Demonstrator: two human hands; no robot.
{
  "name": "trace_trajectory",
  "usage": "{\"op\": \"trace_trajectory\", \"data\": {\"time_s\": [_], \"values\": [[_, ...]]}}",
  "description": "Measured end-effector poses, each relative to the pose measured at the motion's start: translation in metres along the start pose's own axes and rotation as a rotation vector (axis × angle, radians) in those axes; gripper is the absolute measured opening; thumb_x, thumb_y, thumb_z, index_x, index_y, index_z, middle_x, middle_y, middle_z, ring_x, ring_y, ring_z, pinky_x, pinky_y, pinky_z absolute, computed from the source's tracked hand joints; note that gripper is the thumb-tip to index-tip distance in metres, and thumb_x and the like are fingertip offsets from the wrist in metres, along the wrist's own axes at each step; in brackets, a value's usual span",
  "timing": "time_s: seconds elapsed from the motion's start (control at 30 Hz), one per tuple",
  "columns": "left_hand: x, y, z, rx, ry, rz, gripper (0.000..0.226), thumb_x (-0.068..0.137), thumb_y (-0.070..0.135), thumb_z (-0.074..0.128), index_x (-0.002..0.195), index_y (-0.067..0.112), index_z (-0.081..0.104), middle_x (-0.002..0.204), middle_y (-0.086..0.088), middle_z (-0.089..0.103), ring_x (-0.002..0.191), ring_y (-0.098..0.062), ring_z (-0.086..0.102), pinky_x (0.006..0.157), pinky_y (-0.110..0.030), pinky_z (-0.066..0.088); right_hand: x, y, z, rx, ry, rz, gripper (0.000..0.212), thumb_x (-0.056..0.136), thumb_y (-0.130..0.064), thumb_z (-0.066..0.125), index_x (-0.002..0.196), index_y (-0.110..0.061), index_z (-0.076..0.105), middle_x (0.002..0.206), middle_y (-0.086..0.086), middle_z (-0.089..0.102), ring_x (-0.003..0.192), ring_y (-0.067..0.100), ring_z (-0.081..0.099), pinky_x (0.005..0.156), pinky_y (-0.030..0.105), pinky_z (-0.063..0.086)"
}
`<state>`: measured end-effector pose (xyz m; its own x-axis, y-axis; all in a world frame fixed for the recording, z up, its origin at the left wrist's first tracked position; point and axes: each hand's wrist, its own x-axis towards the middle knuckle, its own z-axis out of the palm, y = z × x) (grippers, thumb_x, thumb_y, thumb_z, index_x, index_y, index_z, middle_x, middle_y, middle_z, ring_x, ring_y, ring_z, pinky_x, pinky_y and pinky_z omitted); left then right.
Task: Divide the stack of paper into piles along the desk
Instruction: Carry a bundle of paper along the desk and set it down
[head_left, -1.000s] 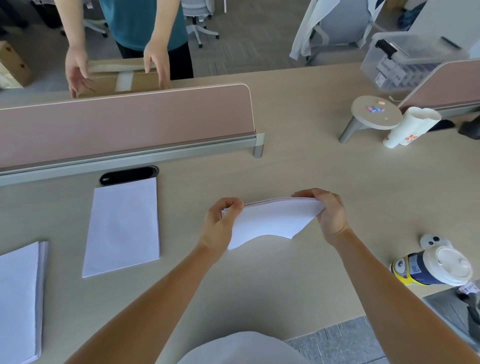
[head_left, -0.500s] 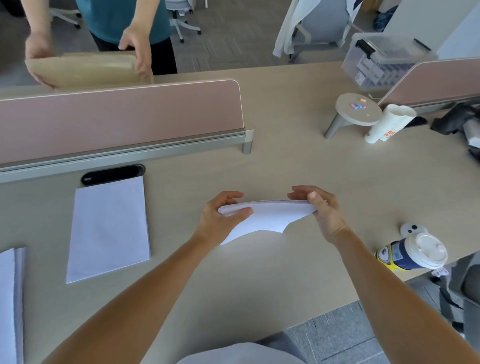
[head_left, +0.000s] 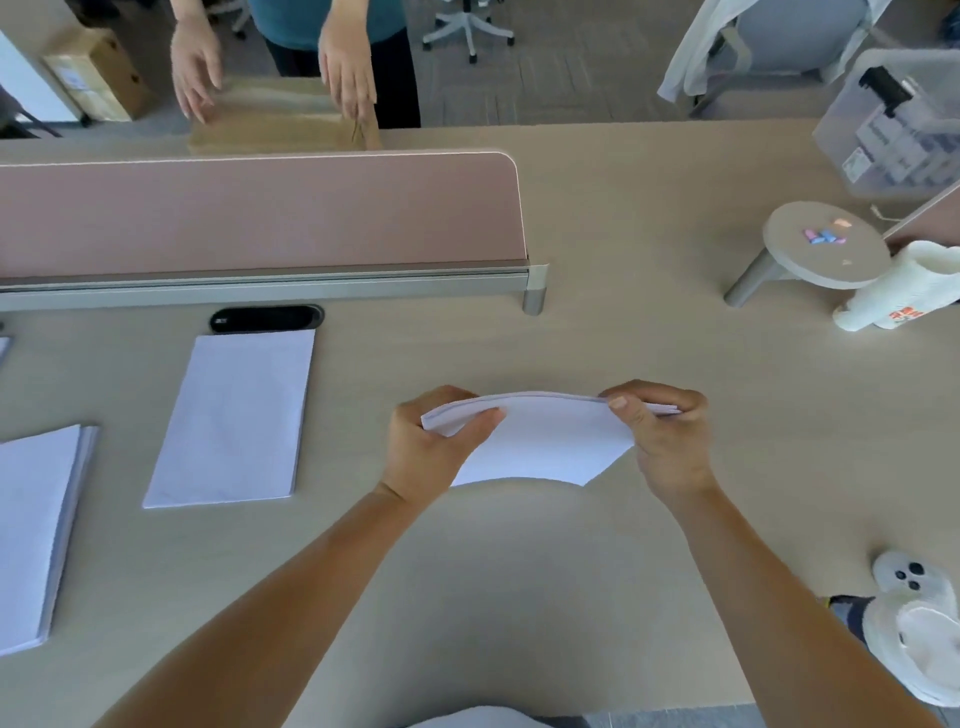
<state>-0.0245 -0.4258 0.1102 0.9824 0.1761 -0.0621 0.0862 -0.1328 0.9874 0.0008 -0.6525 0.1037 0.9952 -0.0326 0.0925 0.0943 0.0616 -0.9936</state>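
The paper stack (head_left: 540, 441) bows above the tabletop (head_left: 519, 597), with the left hand (head_left: 434, 452) and right hand (head_left: 667, 436) each holding a closed grip pinched on one end. A flat pile (head_left: 234, 415) and a second pile (head_left: 36, 530) lie to its left. At far right, a clear bin (head_left: 836, 130) holds blurred labelled packs.

Pale wood-tone desk (head_left: 623, 338). Bears two flat white paper piles at the left: one pile (head_left: 234, 415) just below a black oval cable port (head_left: 266, 318), a thicker pile (head_left: 36, 530) at the left edge. Carries a pink divider panel (head_left: 260, 213) across the back, a round stand (head_left: 826, 244) beside toppled white cups (head_left: 904, 291), a clear bin (head_left: 904, 124) and a lidded cup (head_left: 924, 654) at the near right.
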Motion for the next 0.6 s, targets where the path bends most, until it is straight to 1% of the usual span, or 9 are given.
{"op": "trace_trajectory", "data": {"time_s": [0.1,0.17,0.23,0.27,0.33,0.4,0.43,0.53,0.6], "values": [[0.003,-0.01,0.008,0.045,-0.031,-0.025,0.021,0.071,0.011,0.085,0.078,0.028,0.074,0.078,0.023,0.073,0.077,0.003,0.068,0.069,-0.012,0.049,0.008,0.011,-0.015,0.009,-0.08,0.001,0.013,0.064,-0.04,0.08,0.059,-0.029,0.075,0.065,-0.005,0.072,0.065,0.021,0.064,0.066,0.028,0.046],[0.0,-0.017,0.017,0.065,-0.006,-0.043,0.011,0.068,0.02,0.082,0.073,0.022,0.073,0.07,0.019,0.072,0.068,0.0,0.065,0.062,-0.012,0.046,0.01,0.019,-0.021,0.014,-0.114,0.022,0.021,0.061,-0.044,0.083,0.064,-0.024,0.077,0.068,-0.002,0.073,0.068,0.027,0.063,0.067,0.032,0.046],[-0.001,-0.02,0.025,0.064,0.081,-0.033,0.016,0.066,0.025,0.078,0.069,0.012,0.07,0.061,0.016,0.067,0.059,-0.001,0.061,0.056,-0.014,0.044,0.013,0.023,-0.027,0.034,-0.142,0.036,0.015,0.062,-0.034,0.078,0.07,-0.022,0.079,0.072,-0.001,0.075,0.071,0.026,0.065,0.068,0.032,0.047],[-0.001,-0.02,0.029,0.065,0.125,-0.03,0.02,0.066,0.027,0.077,0.068,0.009,0.069,0.059,0.014,0.066,0.058,-0.002,0.059,0.055,-0.015,0.043,0.015,0.024,-0.031,0.038,-0.164,0.042,0.016,0.061,-0.033,0.078,0.073,-0.023,0.08,0.075,-0.003,0.076,0.073,0.024,0.067,0.069,0.031,0.049],[0.004,-0.018,0.033,0.063,0.19,-0.039,0.022,0.066,0.03,0.078,0.065,0.011,0.067,0.057,0.012,0.062,0.055,-0.005,0.056,0.053,-0.018,0.042,0.019,0.025,-0.038,0.046,-0.205,0.074,0.031,0.052,-0.041,0.085,0.079,-0.028,0.08,0.08,-0.005,0.077,0.078,0.019,0.069,0.07,0.031,0.053],[0.012,-0.015,0.036,0.057,0.22,-0.057,0.025,0.066,0.032,0.079,0.06,0.013,0.064,0.054,0.011,0.058,0.053,-0.008,0.053,0.051,-0.021,0.041,0.024,0.028,-0.044,0.07,-0.216,0.138,0.049,0.042,-0.051,0.092,0.085,-0.032,0.079,0.086,-0.007,0.077,0.085,0.02,0.07,0.076,0.038,0.057],[0.016,-0.012,0.037,0.064,0.219,-0.062,0.029,0.066,0.031,0.081,0.059,0.01,0.063,0.053,0.01,0.056,0.052,-0.01,0.051,0.051,-0.022,0.04,0.027,0.031,-0.045,0.07,-0.204,0.16,0.054,0.041,-0.052,0.094,0.088,-0.033,0.078,0.089,-0.008,0.078,0.088,0.021,0.071,0.08,0.04,0.057],[0.03,0.004,0.042,0.0,0.176,-0.073,0.037,0.068,0.023,0.087,0.065,-0.004,0.063,0.061,-0.004,0.059,0.057,-0.017,0.053,0.057,-0.031,0.044,0.037,0.036,-0.049,0.013,-0.145,0.166,0.048,0.052,-0.028,0.09,0.096,-0.027,0.07,0.091,-0.01,0.077,0.086,0.015,0.073,0.078,0.038,0.057],[0.043,0.019,0.044,-0.14,0.145,-0.086,0.024,0.068,0.018,0.087,0.067,0.0,0.07,0.068,-0.005,0.069,0.064,-0.019,0.065,0.064,-0.036,0.054,0.047,0.037,-0.049,-0.05,-0.115,0.177,0.04,0.062,-0.012,0.089,0.094,-0.025,0.069,0.087,-0.015,0.077,0.082,0.008,0.073,0.075,0.032,0.057]]}}
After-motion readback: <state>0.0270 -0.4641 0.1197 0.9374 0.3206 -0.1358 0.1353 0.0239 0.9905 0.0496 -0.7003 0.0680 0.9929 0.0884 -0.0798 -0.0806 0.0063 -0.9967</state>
